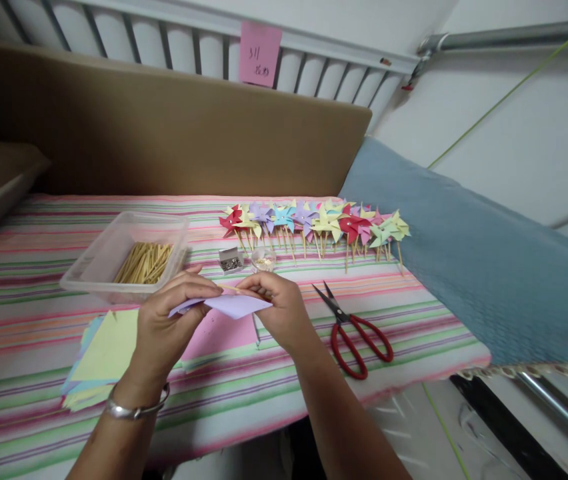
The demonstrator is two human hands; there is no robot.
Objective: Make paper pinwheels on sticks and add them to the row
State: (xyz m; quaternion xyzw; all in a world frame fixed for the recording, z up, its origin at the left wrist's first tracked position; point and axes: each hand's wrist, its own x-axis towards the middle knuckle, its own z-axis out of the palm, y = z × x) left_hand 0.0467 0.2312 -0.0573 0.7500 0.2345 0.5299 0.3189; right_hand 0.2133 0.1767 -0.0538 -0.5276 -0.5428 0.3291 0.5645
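Both hands hold a folded lilac paper square [237, 305] above the striped table. My left hand [171, 320] pinches its left edge, with a silver bracelet on the wrist. My right hand [279, 310] pinches the right side and also grips a thin wooden stick [229, 288] that lies across the top of the paper. Under the hands lies a pink paper sheet [214, 333]. A stack of coloured paper squares [104, 353], yellow on top, sits left of my left wrist.
A clear plastic tub [114, 257] holds wooden sticks. A row of several finished paper pinwheels [314, 223] lies at the back. A small box of pins [231, 261], a small clear cup [264, 259] and red-handled scissors [354, 330] are nearby. A blue cloth [464, 267] lies right.
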